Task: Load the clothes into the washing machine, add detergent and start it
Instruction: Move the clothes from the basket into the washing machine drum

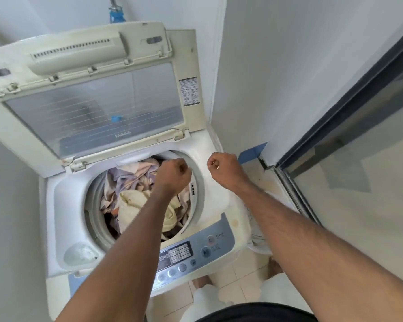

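Pale crumpled clothes fill the drum of a cream top-loading washing machine, its lid raised. Above the drum's far rim, the left hand and right hand hover apart, fingers curled, holding nothing visible.

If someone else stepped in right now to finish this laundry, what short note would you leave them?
Left hand: fingers curled, holding nothing visible, above the drum.
Right hand: curled, empty as far as I can see, over the washer's top rim.
Clothes are piled in the drum; lid stands open.
Done: loading, seemingly.
Left: add detergent (none in view), close the lid, start at the control panel.
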Demonstrator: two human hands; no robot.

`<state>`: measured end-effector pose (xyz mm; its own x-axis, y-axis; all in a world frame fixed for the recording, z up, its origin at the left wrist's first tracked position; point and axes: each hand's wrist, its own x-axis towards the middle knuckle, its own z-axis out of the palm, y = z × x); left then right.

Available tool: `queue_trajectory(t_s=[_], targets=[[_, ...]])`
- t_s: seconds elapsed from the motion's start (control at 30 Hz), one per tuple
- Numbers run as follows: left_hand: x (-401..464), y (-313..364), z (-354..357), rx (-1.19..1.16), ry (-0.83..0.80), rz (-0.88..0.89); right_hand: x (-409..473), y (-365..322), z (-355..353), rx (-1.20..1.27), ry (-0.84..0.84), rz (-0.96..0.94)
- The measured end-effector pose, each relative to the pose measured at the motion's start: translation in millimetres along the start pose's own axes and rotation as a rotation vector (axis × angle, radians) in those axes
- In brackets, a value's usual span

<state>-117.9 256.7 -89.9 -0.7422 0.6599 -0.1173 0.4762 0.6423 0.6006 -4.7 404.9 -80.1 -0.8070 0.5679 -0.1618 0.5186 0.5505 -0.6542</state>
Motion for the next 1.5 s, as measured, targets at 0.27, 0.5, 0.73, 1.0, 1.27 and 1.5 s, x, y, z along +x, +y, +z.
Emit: queue_trajectory(t_s=[0.27,0.5,0.73,1.0,1.27,1.5], targets=[[22.4,111.9,64.9,-0.097,-0.066,0.112,-28.1,100.6,-77.2,-0.06,0.173,0.143],[11.8,184.6,167.5,-0.026,-0.187,0.098,-62.7,211.9,-109.2,-0.056,0.153,0.31],[-6.3,193.6,269.9,0.006,-0.361,-0.013,-86.2,312.9,-103.2,-0.026,0.064,0.445],[-32.4,134.0,372.5,0.018,-0.427,-0.238,-102.9,417.8,-35.4,0.025,-0.066,0.483],[-58.6,67.7,465.8,0.006,-0.533,-0.345,-113.7,511.0,60.3,0.034,-0.18,0.545],[-32.6,25.8,550.0,0.01,-0.572,-0.353,-86.1,586.4,141.3,0.015,-0.285,0.757]])
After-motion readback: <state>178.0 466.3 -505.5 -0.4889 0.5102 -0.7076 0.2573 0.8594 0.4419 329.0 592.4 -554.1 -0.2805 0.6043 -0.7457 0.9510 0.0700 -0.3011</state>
